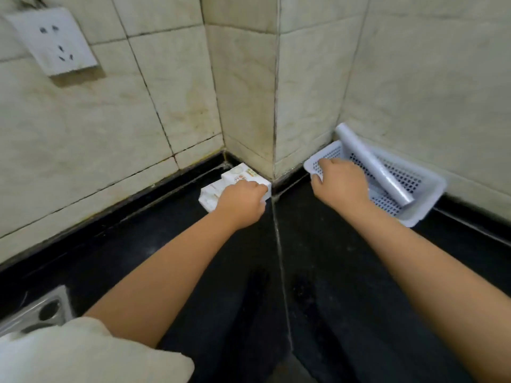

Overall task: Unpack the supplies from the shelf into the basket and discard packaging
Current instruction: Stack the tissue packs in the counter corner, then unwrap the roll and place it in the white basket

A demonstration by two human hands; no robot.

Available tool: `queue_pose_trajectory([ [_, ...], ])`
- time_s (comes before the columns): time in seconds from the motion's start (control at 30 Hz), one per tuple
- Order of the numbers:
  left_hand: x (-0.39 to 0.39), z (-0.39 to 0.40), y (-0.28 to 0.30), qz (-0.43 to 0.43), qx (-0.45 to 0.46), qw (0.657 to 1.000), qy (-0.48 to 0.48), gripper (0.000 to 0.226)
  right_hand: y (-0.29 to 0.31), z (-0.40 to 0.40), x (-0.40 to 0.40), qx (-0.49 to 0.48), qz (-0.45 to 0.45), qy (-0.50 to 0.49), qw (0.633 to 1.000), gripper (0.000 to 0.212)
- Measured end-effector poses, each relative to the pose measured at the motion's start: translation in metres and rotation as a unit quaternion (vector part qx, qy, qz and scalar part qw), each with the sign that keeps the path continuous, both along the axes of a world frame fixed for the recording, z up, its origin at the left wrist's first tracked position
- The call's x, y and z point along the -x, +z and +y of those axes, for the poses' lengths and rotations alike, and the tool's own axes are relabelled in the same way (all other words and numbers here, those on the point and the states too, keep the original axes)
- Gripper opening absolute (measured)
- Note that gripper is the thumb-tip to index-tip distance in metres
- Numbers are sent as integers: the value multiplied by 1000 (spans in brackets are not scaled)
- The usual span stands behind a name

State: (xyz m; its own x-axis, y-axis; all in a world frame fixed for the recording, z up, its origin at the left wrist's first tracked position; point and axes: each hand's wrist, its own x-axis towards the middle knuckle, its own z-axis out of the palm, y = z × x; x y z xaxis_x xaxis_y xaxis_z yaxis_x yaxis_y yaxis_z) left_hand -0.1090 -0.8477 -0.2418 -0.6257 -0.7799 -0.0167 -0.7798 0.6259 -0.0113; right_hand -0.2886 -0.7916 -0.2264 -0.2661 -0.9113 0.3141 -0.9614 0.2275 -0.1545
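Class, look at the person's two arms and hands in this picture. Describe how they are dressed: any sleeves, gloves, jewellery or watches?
Both arms are bare as far as the picture shows. The left hand and right hand wear no gloves, and no rings, watch or bracelet show on either wrist. The only clothing is a pale cream fabric fold at the lower left, probably a short sleeve or shirt edge by the left arm.

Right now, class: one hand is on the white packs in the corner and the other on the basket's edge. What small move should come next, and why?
Probably lift the white packs with the left hand and carry them right, into the basket. That hand already closes over them, the right hand steadies the basket's near rim, and only a roll lies inside, leaving room.
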Motion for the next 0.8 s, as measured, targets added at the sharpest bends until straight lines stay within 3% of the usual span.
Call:
queue_pose_trajectory([
  [0.1, 25, 49, 23, 43, -11, 996, -74, 39, 21, 73, 13, 19, 4, -58, 998, 33],
  [0.33, 110, 196, 59, 13, -25, 969, -247, 45, 59, 282, 53, -34, -11, -244, 969, 44],
  [0.8, 290, 570, 75, -29, -9, 854, -519, 52, 58, 692, 110, -121, -40, -508, 852, 50],
])
